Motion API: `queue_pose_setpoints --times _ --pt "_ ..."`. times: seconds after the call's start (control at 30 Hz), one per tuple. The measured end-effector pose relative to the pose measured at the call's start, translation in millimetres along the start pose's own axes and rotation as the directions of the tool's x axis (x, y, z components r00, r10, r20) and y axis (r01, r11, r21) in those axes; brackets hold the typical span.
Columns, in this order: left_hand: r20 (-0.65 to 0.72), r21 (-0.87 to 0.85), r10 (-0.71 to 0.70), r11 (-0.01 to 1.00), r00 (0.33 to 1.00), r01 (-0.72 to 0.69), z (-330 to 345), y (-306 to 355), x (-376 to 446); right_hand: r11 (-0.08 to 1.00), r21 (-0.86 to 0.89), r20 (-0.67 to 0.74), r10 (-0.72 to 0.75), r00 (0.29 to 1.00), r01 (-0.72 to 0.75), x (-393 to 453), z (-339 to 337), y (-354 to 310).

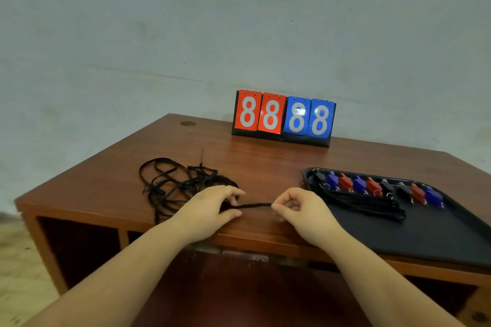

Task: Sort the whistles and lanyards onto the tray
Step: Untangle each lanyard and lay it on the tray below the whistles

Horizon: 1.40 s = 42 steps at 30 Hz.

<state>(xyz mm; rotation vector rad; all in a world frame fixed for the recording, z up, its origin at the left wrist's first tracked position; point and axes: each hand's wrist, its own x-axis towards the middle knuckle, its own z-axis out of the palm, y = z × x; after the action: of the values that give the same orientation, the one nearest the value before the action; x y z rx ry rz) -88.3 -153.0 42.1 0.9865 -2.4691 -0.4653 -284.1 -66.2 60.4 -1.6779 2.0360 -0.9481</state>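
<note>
Hands held one lanyard (255, 205) taut over the counter (265, 156): left hand (212, 207) gripping, right hand (295, 207) pinching. Best folded evenly, then laid by the tray's (425, 236) bundle (372, 203).

A black tray (438, 236) sits on the right side of the surface, its near edge reaching the surface's front. Along its far rim lies a row of whistles (377, 186) in black, blue and red, side by side, small metal rings at their near ends. Just in front of them rests a bundle of black lanyards (372, 206), laid across the tray. To the left, off the tray, a loose tangle of black lanyards (170, 183) sprawls on the surface. One black lanyard (255, 205) is stretched taut between the tangle and the tray.
</note>
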Motion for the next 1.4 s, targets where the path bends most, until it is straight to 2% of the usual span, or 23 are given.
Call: queue_pose_setpoints --times 0.17,0.27,0.47,0.6,0.73,0.83,0.93,1.07,1.2,1.4 --pt "0.045 0.079 0.006 0.997 0.999 -0.01 -5.9 0.7 2.2 0.997 -0.076 -0.053 -0.038 0.998 0.034 -8.4 -29.3 1.2" --pt "0.014 0.121 0.025 0.992 1.0 -0.027 -8.3 0.8 3.9 0.99 -0.14 -0.095 -0.028 0.995 0.014 -11.7 -50.8 8.7" --pt "0.006 0.062 0.005 0.998 1.0 -0.006 -12.1 -2.3 6.5 0.974 -0.176 -0.182 0.11 0.977 -0.142 -21.2 -94.9 44.6" --pt "0.015 -0.005 0.013 1.0 1.0 -0.013 -6.2 4.1 11.4 0.946 -0.237 -0.135 0.195 0.971 -0.223 -26.4 -104.3 60.7" --pt "0.025 -0.008 0.065 0.998 0.998 -0.065 1.2 15.1 17.0 0.966 -0.257 -0.091 0.006 0.996 -0.029 -25.6 -82.2 34.6" --pt "0.017 -0.011 0.103 0.995 0.995 -0.103 2.2 24.6 19.3 0.965 -0.236 0.04 -0.107 0.993 0.114 -20.6 -52.4 3.9" --pt "-0.008 -0.034 0.131 0.991 0.991 -0.131 0.5 29.7 20.2 0.964 -0.183 0.173 -0.16 0.972 0.191 -12.9 -20.0 -15.1" --pt "-0.017 -0.046 0.128 0.991 0.992 -0.129 -3.5 22.8 18.7 0.965 -0.166 0.187 -0.174 0.967 0.205 -2.8 -6.4 -22.6" --pt "0.011 -0.031 0.045 0.999 0.999 -0.044 -6.1 7.7 16.2 0.96 -0.19 0.152 -0.178 0.972 0.205 -3.2 -25.2 -17.2" --pt "0.046 -0.037 -0.01 0.999 0.999 0.012 -8.5 -0.5 14.0 0.964 -0.246 0.076 -0.079 0.994 0.095 -5.8 -66.5 5.4"
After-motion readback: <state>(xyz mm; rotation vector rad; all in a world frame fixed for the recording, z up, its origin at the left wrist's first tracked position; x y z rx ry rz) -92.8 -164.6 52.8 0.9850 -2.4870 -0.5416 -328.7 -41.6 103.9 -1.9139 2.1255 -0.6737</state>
